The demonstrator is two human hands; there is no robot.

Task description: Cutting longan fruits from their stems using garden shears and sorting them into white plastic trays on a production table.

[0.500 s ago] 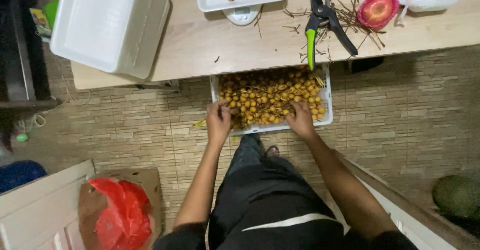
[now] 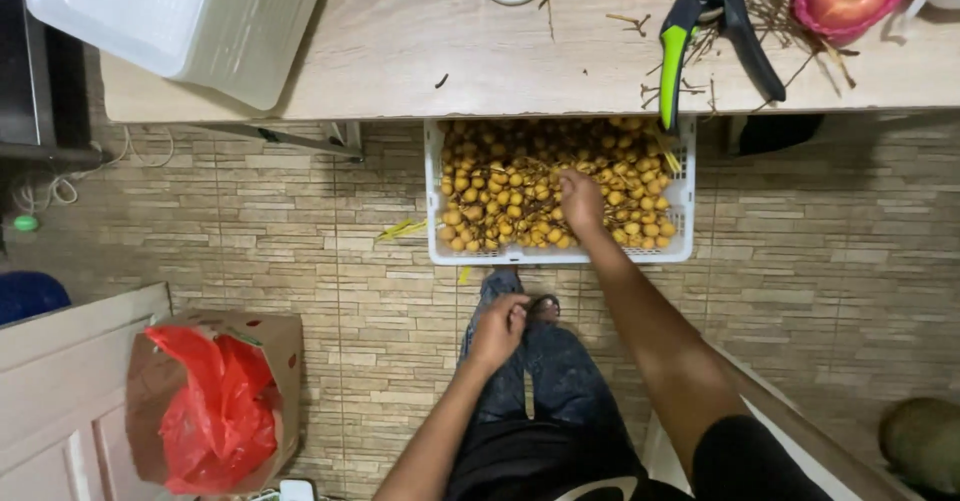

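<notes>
A person's right hand (image 2: 581, 201) reaches into a white basket (image 2: 560, 254) on the tiled floor, fingers curled down among small yellow-brown fruit (image 2: 505, 191) still on thin stems. The left hand (image 2: 499, 329) rests loosely closed on the knee at six o'clock, holding nothing visible. The basket looks nearly full, so most of the picking seems left. Green-handled pruning shears (image 2: 712, 21) lie unused on the tabletop (image 2: 400, 51) at twelve o'clock.

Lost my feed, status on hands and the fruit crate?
Right hand down in white crate among small yellow fruits. Left hand closed near knee. Nothing blocking.
</notes>
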